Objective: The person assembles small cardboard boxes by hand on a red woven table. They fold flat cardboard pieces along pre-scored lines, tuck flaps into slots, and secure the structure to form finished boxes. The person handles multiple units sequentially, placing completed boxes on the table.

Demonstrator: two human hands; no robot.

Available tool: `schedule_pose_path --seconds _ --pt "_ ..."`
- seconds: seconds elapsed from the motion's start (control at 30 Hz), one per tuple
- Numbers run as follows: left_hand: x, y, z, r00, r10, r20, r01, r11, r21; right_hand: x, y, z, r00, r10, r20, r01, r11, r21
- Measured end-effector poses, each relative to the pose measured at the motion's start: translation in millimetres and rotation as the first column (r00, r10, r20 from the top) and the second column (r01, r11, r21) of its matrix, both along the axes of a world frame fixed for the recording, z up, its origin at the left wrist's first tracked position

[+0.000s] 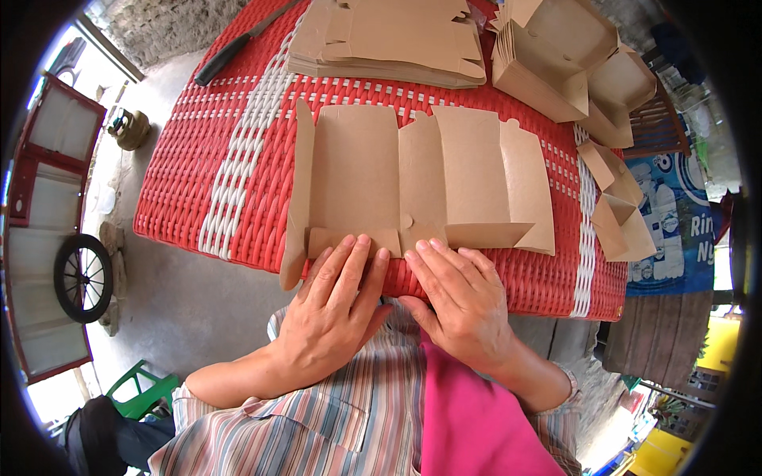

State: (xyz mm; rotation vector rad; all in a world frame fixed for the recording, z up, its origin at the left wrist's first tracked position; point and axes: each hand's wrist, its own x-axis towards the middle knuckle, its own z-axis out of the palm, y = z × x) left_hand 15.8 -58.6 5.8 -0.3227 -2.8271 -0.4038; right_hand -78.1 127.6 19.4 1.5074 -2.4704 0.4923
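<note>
A brown cardboard box blank (357,166) lies unfolded on the red and white woven table (178,170), its creased panels facing up. Along its near edge, small flaps stand partly raised, and the long left side flap tilts upward. My left hand (337,289) rests its outstretched fingertips on the near left flap. Beside it, my right hand (464,289) lays its extended fingers on the near edge around the middle of the blank. Neither hand grasps anything.
Flat box blanks (389,40) are stacked at the far side. Folded boxes (544,67) are nested at the far right, with a smaller open box (623,226) at the right edge. A dark-handled knife (230,57) lies far left. A wheel (82,278) stands beyond the table.
</note>
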Motion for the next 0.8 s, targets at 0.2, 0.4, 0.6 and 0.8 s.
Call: schedule_pose_path --seconds 0.2,0.4,0.6,0.8 --pt "-0.8 3.6 0.5 0.999 0.029 -0.020 -0.028 0.998 0.051 -6.0 -12.5 -3.6 0.994 0.027 -0.102 -0.030 0.999 -0.027" --pt "1.7 -4.3 -2.7 0.989 0.003 -0.151 0.045 0.950 0.308 -4.9 -19.8 -1.0 0.996 0.008 -0.084 -0.012 0.999 -0.046" --pt "19.2 -54.4 26.1 0.980 0.067 -0.189 -0.071 0.997 -0.011 -4.7 -18.9 7.1 0.994 0.064 -0.092 -0.060 0.997 0.052" --pt "15.0 -86.3 13.5 0.996 -0.007 -0.085 0.016 0.995 0.100 11.6 -44.5 -4.8 0.986 0.078 -0.149 -0.082 0.996 -0.019"
